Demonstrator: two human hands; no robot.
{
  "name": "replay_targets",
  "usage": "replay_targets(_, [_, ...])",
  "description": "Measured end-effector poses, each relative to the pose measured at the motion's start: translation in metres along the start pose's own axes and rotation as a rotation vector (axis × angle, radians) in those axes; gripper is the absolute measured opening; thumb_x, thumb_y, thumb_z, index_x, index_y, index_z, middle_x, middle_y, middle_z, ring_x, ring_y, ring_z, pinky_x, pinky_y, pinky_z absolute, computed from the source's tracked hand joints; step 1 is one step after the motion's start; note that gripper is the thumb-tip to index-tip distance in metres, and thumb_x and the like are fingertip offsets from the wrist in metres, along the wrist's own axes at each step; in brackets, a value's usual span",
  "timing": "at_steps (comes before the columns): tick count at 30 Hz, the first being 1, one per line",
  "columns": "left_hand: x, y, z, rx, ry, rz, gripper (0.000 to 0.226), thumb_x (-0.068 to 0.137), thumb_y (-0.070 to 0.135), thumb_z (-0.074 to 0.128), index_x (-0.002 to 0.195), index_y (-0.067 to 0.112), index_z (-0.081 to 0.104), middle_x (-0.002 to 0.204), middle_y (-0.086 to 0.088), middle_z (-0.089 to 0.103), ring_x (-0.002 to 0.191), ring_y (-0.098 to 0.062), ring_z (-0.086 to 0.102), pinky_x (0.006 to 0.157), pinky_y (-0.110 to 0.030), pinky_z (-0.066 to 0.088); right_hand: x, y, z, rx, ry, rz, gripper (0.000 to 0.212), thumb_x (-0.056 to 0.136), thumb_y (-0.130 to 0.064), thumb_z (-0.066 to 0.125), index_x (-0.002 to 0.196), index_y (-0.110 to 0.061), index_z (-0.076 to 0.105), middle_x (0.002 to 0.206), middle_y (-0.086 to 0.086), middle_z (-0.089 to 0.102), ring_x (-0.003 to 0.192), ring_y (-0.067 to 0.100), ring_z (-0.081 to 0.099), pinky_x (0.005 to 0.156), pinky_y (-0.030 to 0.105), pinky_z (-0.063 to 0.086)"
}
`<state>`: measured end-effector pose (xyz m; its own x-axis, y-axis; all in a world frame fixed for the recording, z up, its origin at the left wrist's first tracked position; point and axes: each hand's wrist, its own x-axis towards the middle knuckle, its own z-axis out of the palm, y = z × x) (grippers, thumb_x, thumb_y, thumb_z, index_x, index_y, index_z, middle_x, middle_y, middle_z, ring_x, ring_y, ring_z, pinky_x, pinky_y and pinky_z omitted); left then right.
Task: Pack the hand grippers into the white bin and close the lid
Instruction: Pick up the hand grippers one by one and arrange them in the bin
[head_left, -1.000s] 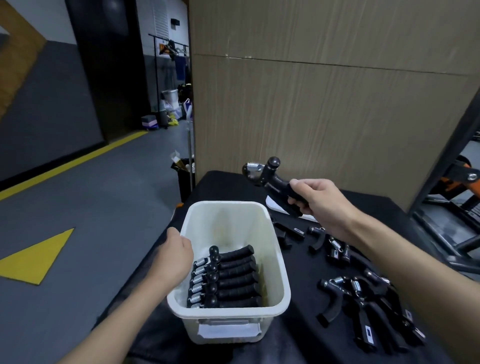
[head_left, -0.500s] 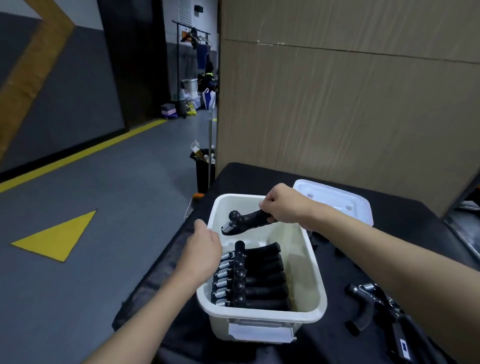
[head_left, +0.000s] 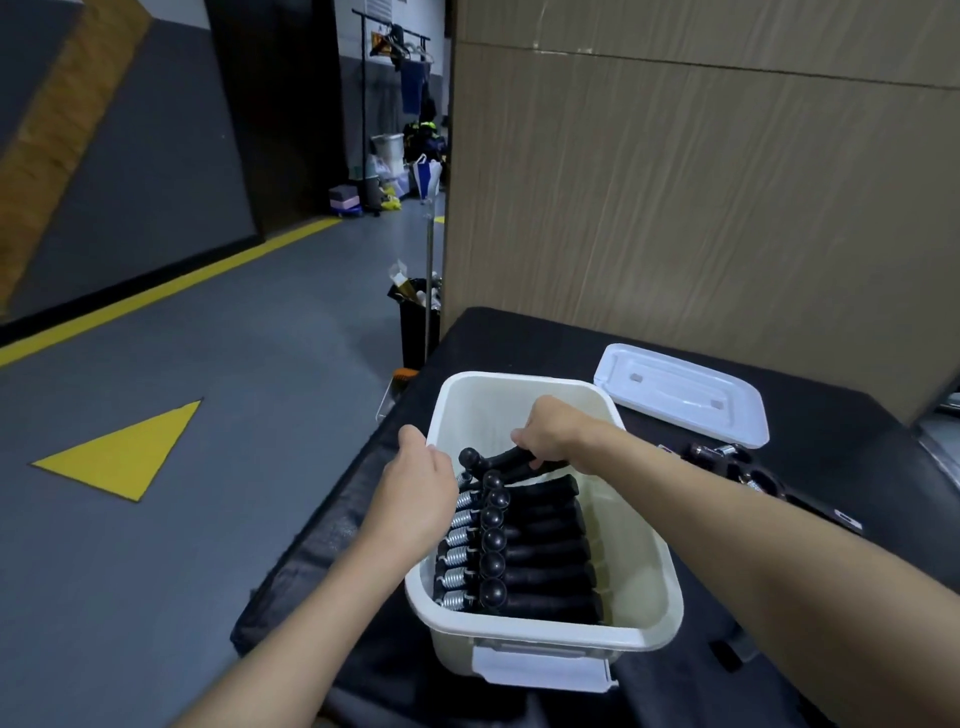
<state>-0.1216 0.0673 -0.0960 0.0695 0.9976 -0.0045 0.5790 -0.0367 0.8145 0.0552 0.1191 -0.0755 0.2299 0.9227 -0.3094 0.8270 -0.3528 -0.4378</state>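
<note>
Our right hand (head_left: 556, 434) is inside the bin (head_left: 519, 410), fingers curled round the handle of one black gripper (head_left: 498, 460). We hold it low over the far end of the packed row (head_left: 540, 556), its round knob pointing left; it looks to touch the farthest gripper of that row, though we cannot tell for sure.

The row lies side by side along the bin's floor, from near to far, with knobs and silver springs to the left and handles to the right.

Our left hand (head_left: 415, 493) lies over the bin's left rim, thumb on the rim's edge and fingers bent down inside the wall, gripping it; the fingertips are hidden behind the back of the hand.

The bin stands open on the black table (head_left: 519, 343), near its left edge. The white lid (head_left: 680, 395) lies flat on the table just beyond the bin's far right corner. To the right of the bin, partly behind our right forearm, a few loose grippers (head_left: 727, 457) lie on the table.

A wooden panel (head_left: 675, 208) rises behind the table. Left of it, the grey floor (head_left: 208, 389) bears a yellow triangle (head_left: 124, 449).
</note>
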Motion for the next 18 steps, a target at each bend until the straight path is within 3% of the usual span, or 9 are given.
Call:
replay_targets(2, [0.0, 0.0, -0.001, -0.003, 0.001, -0.003, 0.022, 0.102, 0.022, 0.025, 0.095, 0.006, 0.038, 0.068, -0.003, 0.041, 0.054, -0.018, 0.036, 0.05, -0.032, 0.03, 0.002, 0.003, 0.001, 0.01, -0.013, 0.006, 0.03, 0.093, -0.015, 0.05, 0.067, -0.005, 0.06, 0.067, 0.009, 0.063, 0.066, 0.025, 0.051, 0.064, 0.029, 0.041])
replay_targets(6, [-0.001, 0.001, 0.0, 0.0, 0.004, -0.004, 0.022, 0.102, 0.022, 0.025, 0.094, 0.006, 0.037, 0.068, -0.002, 0.041, 0.054, -0.018, 0.036, 0.049, -0.033, 0.03, 0.01, 0.009, 0.0, -0.071, -0.058, -0.004, 0.02, 0.087, -0.009, 0.053, 0.083, 0.002, 0.069, 0.077, 0.014, 0.065, 0.069, 0.027, 0.054, 0.062, 0.03, 0.041])
replay_targets(9, [-0.002, 0.003, -0.001, 0.007, 0.004, -0.002, 0.021, 0.102, 0.021, 0.025, 0.09, 0.009, 0.036, 0.068, -0.002, 0.04, 0.054, -0.016, 0.034, 0.048, -0.032, 0.028, 0.012, 0.011, 0.003, -0.204, -0.081, -0.021, 0.015, 0.086, -0.002, 0.049, 0.08, 0.0, 0.063, 0.083, 0.014, 0.061, 0.075, 0.029, 0.056, 0.059, 0.028, 0.043])
replay_targets(13, [-0.002, 0.003, -0.001, 0.006, 0.002, 0.0, 0.02, 0.102, 0.021, 0.025, 0.091, 0.008, 0.036, 0.068, -0.002, 0.04, 0.055, -0.017, 0.035, 0.048, -0.032, 0.026, 0.015, 0.013, 0.012, -0.298, -0.114, -0.06, 0.037, 0.083, 0.006, 0.044, 0.11, 0.0, 0.068, 0.111, 0.015, 0.069, 0.101, 0.033, 0.065, 0.075, 0.03, 0.052])
replay_targets(16, [-0.001, 0.002, 0.0, 0.015, 0.006, -0.002, 0.02, 0.102, 0.021, 0.025, 0.091, 0.008, 0.036, 0.068, -0.003, 0.04, 0.055, -0.018, 0.035, 0.048, -0.032, 0.026, 0.013, 0.008, 0.015, -0.293, -0.16, -0.141, 0.041, 0.083, 0.006, 0.043, 0.112, -0.003, 0.071, 0.112, 0.014, 0.07, 0.102, 0.032, 0.064, 0.084, 0.035, 0.054])
replay_targets(18, [-0.001, 0.003, 0.0, 0.018, 0.013, -0.005, 0.02, 0.102, 0.021, 0.025, 0.092, 0.007, 0.037, 0.068, -0.003, 0.04, 0.055, -0.019, 0.035, 0.049, -0.033, 0.026, 0.006, 0.004, 0.016, -0.242, -0.196, -0.199, 0.043, 0.084, 0.007, 0.04, 0.108, -0.007, 0.073, 0.11, 0.012, 0.071, 0.097, 0.029, 0.062, 0.078, 0.031, 0.051])
